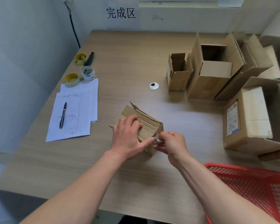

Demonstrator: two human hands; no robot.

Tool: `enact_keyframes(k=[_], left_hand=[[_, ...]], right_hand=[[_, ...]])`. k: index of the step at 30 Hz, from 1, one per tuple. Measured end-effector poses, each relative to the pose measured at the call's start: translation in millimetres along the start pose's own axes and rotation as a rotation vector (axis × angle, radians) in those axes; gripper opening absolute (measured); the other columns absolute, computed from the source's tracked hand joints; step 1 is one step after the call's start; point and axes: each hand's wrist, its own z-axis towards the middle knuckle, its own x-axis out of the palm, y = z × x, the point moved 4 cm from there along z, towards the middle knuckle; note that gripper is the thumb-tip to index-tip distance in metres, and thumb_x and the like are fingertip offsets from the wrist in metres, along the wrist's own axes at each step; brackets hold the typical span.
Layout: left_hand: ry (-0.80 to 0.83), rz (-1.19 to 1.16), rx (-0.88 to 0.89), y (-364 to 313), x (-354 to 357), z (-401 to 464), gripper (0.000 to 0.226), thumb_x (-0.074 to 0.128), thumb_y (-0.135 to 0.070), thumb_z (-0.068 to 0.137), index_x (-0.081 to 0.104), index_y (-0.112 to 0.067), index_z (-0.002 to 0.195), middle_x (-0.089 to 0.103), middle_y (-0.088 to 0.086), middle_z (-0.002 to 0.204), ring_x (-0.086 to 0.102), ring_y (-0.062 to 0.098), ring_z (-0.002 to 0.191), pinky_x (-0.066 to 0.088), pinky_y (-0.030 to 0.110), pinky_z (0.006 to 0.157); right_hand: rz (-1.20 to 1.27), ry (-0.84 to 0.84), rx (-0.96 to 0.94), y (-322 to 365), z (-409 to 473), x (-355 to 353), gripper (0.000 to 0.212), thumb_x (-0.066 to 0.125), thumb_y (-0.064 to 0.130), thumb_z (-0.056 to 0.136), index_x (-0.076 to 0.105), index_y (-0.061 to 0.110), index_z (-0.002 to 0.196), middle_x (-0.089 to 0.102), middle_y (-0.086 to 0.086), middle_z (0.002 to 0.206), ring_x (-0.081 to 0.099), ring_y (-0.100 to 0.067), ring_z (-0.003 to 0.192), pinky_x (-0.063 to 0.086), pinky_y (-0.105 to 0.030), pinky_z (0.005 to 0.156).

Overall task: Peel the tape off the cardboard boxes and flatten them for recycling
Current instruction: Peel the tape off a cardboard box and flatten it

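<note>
Tape (157,141) at the small box's (149,125) near-right corner — pinched by right hand (174,145); left hand (129,136) (fingers spread flat) steadies the box top, just left.

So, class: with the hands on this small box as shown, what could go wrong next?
1. The right hand pinches crumpled tape at the box corner; it may tear, leaving bits stuck.
2. Only the left hand steadies the box, so a hard pull might slide it towards the red basket.
</note>
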Motion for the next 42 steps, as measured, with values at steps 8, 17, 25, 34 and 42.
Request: enact_keyframes(k=[8, 17, 25, 34, 42], left_hand=[[-0.007, 0.013, 0.016, -5.1, 0.9, 3.5, 0.072, 0.047, -0.081, 0.067, 0.065, -0.021, 0.104, 0.054, -0.001, 0.133, 0.047, 0.028, 0.116, 0.040, 0.042, 0.085], [-0.035, 0.003, 0.022, -0.9, 1.1, -0.5, 0.069, 0.050, -0.079, 0.067, 0.065, -0.022, 0.102, 0.056, 0.001, 0.132, 0.049, 0.029, 0.113, 0.041, 0.043, 0.082], [-0.057, -0.014, 0.018, 1.7, -0.6, -1.3, 0.067, 0.052, -0.078, 0.068, 0.066, -0.022, 0.101, 0.057, 0.001, 0.130, 0.050, 0.029, 0.111, 0.042, 0.042, 0.081], [-0.051, -0.014, 0.031, -6.1, 0.5, 1.4, 0.066, 0.052, -0.078, 0.067, 0.067, -0.022, 0.101, 0.057, 0.000, 0.130, 0.050, 0.029, 0.112, 0.044, 0.044, 0.082], [-0.063, -0.019, 0.020, 2.9, -2.3, -6.4, 0.065, 0.054, -0.076, 0.068, 0.066, -0.021, 0.101, 0.058, 0.001, 0.129, 0.050, 0.029, 0.110, 0.044, 0.043, 0.081]], right_hand=[[0.283, -0.068, 0.155, -6.0, -4.0, -3.1, 0.008, 0.057, -0.005, 0.080, 0.061, 0.000, 0.085, 0.063, -0.014, 0.062, 0.062, -0.024, 0.048, 0.055, -0.032, 0.052], [0.009, -0.004, -0.093, 6.4, 3.7, -2.4, 0.023, 0.071, 0.022, 0.091, 0.059, 0.010, 0.076, 0.063, -0.008, 0.070, 0.062, -0.020, 0.059, 0.052, -0.029, 0.054], [0.058, 0.121, -0.163, 4.7, 7.2, -2.4, 0.023, 0.060, 0.007, 0.097, 0.058, 0.006, 0.074, 0.062, -0.004, 0.063, 0.062, -0.014, 0.061, 0.058, -0.029, 0.061], [0.180, -0.181, -0.095, 7.1, 2.9, -0.8, 0.026, 0.054, -0.006, 0.084, 0.049, 0.008, 0.062, 0.047, -0.003, 0.053, 0.048, -0.015, 0.049, 0.048, -0.026, 0.049], [0.398, -0.029, 0.163, 12.2, -7.7, 11.5, 0.015, 0.053, -0.006, 0.084, 0.055, 0.003, 0.071, 0.047, -0.005, 0.057, 0.034, -0.008, 0.035, 0.034, -0.020, 0.037]])
